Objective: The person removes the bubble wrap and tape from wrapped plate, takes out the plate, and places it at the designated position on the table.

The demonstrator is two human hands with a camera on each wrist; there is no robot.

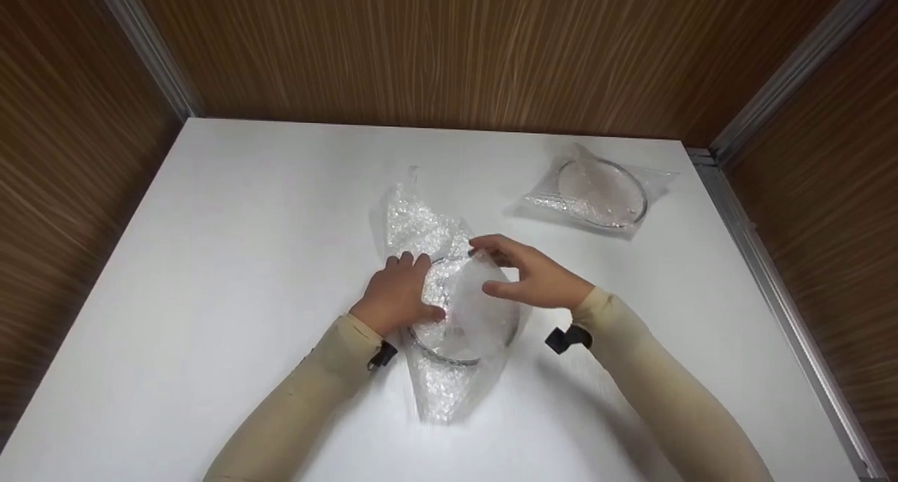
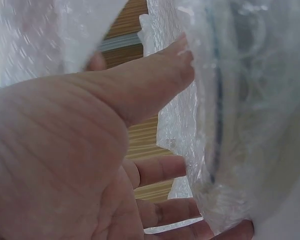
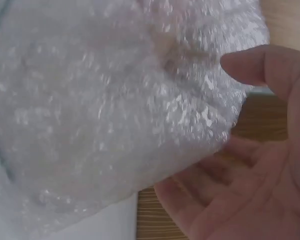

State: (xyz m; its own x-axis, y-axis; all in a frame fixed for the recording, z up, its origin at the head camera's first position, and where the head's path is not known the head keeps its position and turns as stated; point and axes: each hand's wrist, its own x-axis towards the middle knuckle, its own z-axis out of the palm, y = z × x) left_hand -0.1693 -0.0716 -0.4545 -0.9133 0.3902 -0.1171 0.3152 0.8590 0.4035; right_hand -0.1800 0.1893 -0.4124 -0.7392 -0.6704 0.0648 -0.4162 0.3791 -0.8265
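A round, see-through item with a thin dark rim [image 1: 449, 361] stands or lies in crinkled bubble wrap [image 1: 443, 391] near the middle of the white table. What kind of item it is, the wrap hides. My left hand [image 1: 396, 292] holds its left side. The left wrist view has the thumb [image 2: 155, 80] against the wrap and the other fingers along its edge. On the upper right side, my right hand [image 1: 537, 275] curls round the wrap's edge. In the right wrist view, its fingers pass behind the bubble wrap [image 3: 100, 115], the thumb [image 3: 245, 65] in front.
A second round item with a dark rim, in a clear bubble-wrap bag [image 1: 600, 191], lies at the back right of the white table [image 1: 245, 222]. Wood-grain panels [image 1: 435, 54] enclose the back and both sides. Loose wrap [image 1: 414, 219] spreads behind the hands.
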